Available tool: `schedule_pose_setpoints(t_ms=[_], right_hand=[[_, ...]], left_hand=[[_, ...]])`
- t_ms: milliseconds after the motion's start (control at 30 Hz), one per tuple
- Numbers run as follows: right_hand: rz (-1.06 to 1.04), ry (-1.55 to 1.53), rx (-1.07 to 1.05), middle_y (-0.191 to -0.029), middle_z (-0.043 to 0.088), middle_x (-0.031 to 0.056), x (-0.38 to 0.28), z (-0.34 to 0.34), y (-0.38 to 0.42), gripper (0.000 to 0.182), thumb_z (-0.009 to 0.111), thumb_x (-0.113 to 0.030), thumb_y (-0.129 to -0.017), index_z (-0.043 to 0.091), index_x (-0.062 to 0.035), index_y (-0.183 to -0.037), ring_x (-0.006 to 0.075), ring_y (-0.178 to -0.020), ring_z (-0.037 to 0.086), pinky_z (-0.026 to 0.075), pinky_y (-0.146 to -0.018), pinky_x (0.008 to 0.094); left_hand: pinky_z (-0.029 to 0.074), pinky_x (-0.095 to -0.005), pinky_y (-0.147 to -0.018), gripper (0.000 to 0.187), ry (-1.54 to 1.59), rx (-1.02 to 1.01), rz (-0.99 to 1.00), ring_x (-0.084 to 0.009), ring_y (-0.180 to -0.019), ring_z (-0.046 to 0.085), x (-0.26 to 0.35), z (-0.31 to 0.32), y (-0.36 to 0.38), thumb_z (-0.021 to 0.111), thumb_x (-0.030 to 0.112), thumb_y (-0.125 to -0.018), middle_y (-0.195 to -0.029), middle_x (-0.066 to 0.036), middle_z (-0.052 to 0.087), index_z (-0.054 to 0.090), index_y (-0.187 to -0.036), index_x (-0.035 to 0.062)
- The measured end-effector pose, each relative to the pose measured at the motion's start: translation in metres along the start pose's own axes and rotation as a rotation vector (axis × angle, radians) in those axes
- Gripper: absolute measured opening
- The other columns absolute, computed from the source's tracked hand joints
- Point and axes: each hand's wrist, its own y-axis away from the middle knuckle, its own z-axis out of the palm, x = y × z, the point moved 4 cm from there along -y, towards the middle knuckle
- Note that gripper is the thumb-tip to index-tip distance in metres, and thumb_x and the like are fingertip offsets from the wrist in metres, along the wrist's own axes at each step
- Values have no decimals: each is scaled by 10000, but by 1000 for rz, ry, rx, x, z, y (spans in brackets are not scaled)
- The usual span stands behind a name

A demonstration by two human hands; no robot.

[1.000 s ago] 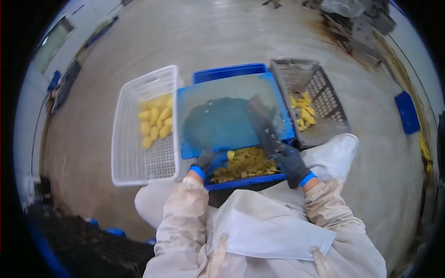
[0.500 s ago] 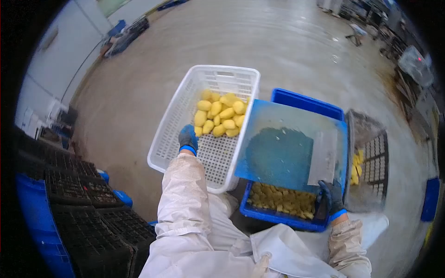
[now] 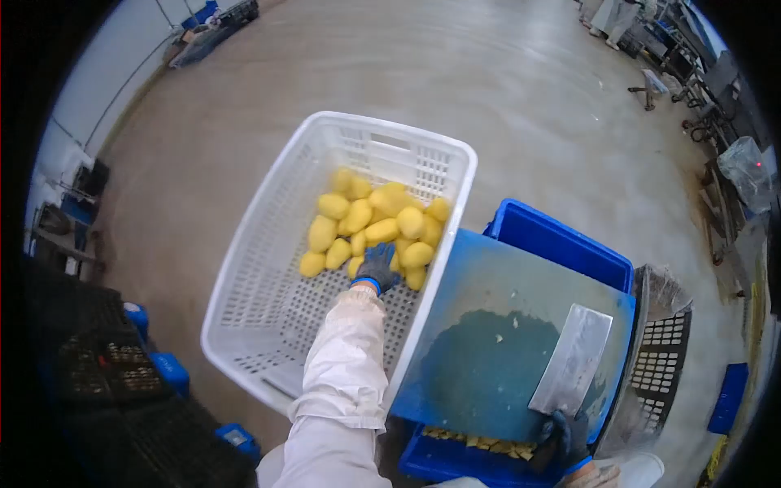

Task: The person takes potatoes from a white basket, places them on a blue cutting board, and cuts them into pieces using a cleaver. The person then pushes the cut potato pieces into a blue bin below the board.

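Observation:
Inside a white plastic crate (image 3: pixel 244 276), my gloved left hand (image 3: pixel 378 268) reaches down onto the near edge of a pile of peeled potatoes (image 3: pixel 380 231). Its fingers are spread and touch the potatoes, with none enclosed in them. My gloved right hand (image 3: pixel 565 439) is closed at the near end of a cleaver (image 3: pixel 574 354). The broad rectangular blade lies flat over a wet blue cutting board (image 3: pixel 480 285). Beneath the board sits a blue tub (image 3: pixel 561 236); cut potato pieces (image 3: pixel 480 442) show at its near end.
A dark grid crate (image 3: pixel 661 350) with clear plastic stands right of the board. Black crates (image 3: pixel 122 407) and blue objects (image 3: pixel 169 374) are at the left. Carts and equipment (image 3: pixel 691 89) line the far right, where part of a person in white (image 3: pixel 622 24) shows.
My left hand has moved from the crate's left side rightward onto the potatoes. My view has shifted closer to the crate. The cleaver now lies more tilted on the board, still in my right hand.

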Motion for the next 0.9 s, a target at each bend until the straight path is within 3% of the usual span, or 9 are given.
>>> schedule_pose_setpoints(t_ms=[167,300,500,533,600,667,733,800,900], right_hand=[[-425,754,-68,-891,632,122,2,-4,12,187,569,-166,-836,625,-31,-953,276,-802,593,458,-729,381],[50,221,-80,-909,645,113,-5,3,7,200,588,-190,-844,628,-22,-944,233,-823,612,473,-721,368],[14,87,-87,-843,661,109,-24,3,2,242,561,-218,-868,625,-26,-1001,204,-820,627,496,-712,333],[276,-122,-126,-883,664,112,-16,6,2,249,517,-228,-889,623,-60,-1039,232,-872,625,491,-768,348],[-128,147,-162,-910,662,121,16,13,-10,249,481,-238,-902,620,-101,-1057,259,-876,628,483,-790,376],[-756,821,161,-866,665,113,21,22,-11,234,510,-233,-888,625,-94,-1038,228,-806,642,499,-747,384],[-407,290,42,-747,651,133,8,21,-14,236,551,-235,-872,622,-49,-1000,197,-623,635,513,-581,339],[210,-528,-20,-709,637,120,14,24,-7,234,560,-222,-866,611,-16,-964,203,-543,612,493,-494,316],[-105,-278,-38,-728,629,100,14,11,23,207,600,-181,-835,597,-21,-966,197,-530,589,477,-470,311]], left_hand=[[241,-493,-1041,656,-9,226,-119,-345,-1263,314,20,31,22,541,213,-706,-1329,-166,382,354,-1330,141],[339,-395,-1021,704,288,89,-229,-350,-1198,430,0,29,35,683,272,-619,-1245,-194,499,462,-1252,56],[481,-379,-635,432,1081,891,-387,-230,-729,560,-24,-34,59,724,149,-599,-882,-99,567,528,-973,59],[479,-327,-568,456,1379,755,-450,-206,-703,545,11,-74,76,709,145,-628,-872,-66,544,510,-1033,81],[477,-286,-539,466,1547,580,-246,-167,-693,535,73,-137,105,674,120,-683,-898,-42,537,481,-1107,105],[495,-273,-547,465,722,645,476,-155,-716,548,128,-172,135,657,117,-740,-938,-40,543,463,-1162,104],[520,-384,-709,494,962,342,567,-210,-883,569,191,-167,161,714,117,-709,-971,-97,583,513,-1159,95],[508,-372,-765,470,1344,-112,80,-247,-882,583,256,-146,208,720,134,-729,-1003,-124,590,527,-1151,60],[504,-381,-762,537,1158,-298,98,-272,-856,604,292,-91,247,750,246,-711,-1042,-155,595,522,-1152,40]])
